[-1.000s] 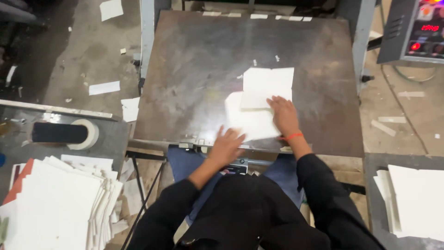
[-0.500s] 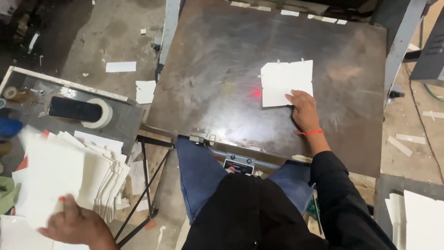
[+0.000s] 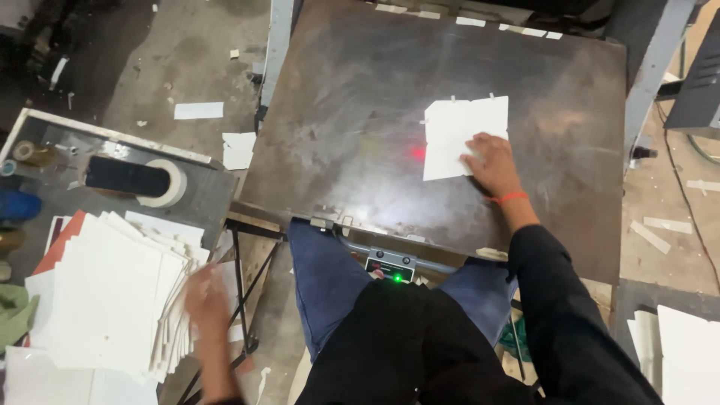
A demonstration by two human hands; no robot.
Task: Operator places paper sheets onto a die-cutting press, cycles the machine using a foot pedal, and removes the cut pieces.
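Observation:
My right hand [image 3: 491,161] lies flat on the lower right part of a white die-cut sheet [image 3: 457,135], which rests on the dark metal plate [image 3: 360,112] of a machine. A red light spot [image 3: 418,154] shines on the plate just left of the sheet. My left hand [image 3: 206,300], blurred, is at the right edge of a fanned stack of white sheets [image 3: 112,292] on the low table at my left. It holds nothing that I can make out.
A tape roll [image 3: 171,184] and a black block [image 3: 124,176] lie on the side table [image 3: 210,195]. White sheets [image 3: 686,352] sit at lower right. A small control box with a green light [image 3: 390,266] is under the plate's front edge. Paper scraps litter the floor.
My left hand left the sheet on the plate and swung down to the stack at my left. My right hand stayed on the sheet.

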